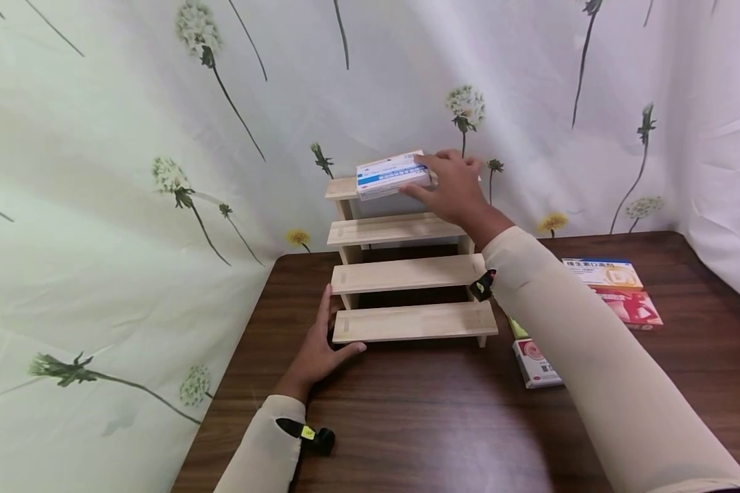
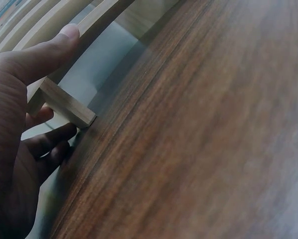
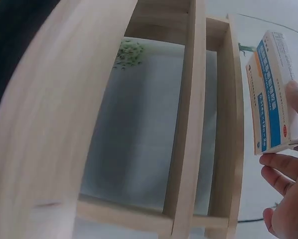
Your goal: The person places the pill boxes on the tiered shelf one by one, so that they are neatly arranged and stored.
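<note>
Cream sleeve [image 1: 598, 370] closest to us, the right one, sweeping up across the dark wooden table [image 1: 419, 418], and at the end of it the right hand [image 1: 453, 188] is pinching a white-and-blue box [image 1: 385, 179], thumb along the near lower edge, fingers over the top. And where's that box? Right up at the highest tier of the pale wooden stand [image 1: 407, 272], slightly tilted, its left end clear of the grip; from the right wrist there's a strip of background between box and top board, an orange patch showing beside the blue print.

Down low, the left hand [image 1: 317, 352] has hold of the stand's left end: thumb in front of the bottom step, fingers bent around the side by the leg, thumb and fingers set apart with the wood between them. Four steps rise away from us, their boards bare. A black band [image 1: 308, 433] with a yellow tag sits on that left wrist.

Over on the right, beyond the forearm, a white-and-orange box [image 1: 598, 267] lies just behind a red box [image 1: 632, 308]; nearer, a white box with a pink circle [image 1: 536, 366], partly hidden by the sleeve. Behind everything, dandelion-print cloth [image 1: 99, 205].
</note>
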The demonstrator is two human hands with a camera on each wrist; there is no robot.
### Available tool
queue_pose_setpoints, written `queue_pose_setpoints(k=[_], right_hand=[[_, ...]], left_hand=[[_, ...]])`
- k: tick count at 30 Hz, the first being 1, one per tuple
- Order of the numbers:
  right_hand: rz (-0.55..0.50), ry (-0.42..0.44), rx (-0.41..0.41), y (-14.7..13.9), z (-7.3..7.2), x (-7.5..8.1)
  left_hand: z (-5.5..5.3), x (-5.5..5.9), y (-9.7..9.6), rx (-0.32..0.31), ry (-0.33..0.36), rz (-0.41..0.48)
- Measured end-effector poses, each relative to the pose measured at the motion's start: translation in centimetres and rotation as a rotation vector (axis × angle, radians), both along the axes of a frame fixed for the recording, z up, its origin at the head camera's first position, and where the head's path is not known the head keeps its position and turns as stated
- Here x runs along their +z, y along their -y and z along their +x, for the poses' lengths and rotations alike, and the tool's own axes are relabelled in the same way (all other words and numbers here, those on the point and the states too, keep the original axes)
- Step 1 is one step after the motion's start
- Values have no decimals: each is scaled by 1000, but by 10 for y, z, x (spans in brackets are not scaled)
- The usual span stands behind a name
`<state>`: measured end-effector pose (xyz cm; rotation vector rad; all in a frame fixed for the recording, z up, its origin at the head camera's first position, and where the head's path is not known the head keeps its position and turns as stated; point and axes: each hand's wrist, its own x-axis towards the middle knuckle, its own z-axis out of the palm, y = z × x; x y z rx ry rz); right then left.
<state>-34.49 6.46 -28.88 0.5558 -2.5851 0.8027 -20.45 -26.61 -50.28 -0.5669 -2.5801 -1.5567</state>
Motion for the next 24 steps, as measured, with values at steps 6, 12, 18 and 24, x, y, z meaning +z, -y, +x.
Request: queue_pose_setpoints(k=[6, 12, 18, 24], right_hand=[[20, 26, 8, 21, -6, 2], [65, 36, 2, 37, -11, 3], [73, 42, -2, 45, -17, 2], [97, 51, -17, 50, -21, -3]], left_hand=[[2, 0, 1, 3, -2, 2], [2, -3, 2, 3, 0, -3], [1, -4, 2, 3, 6, 0], [1, -2, 1, 3, 18, 5]])
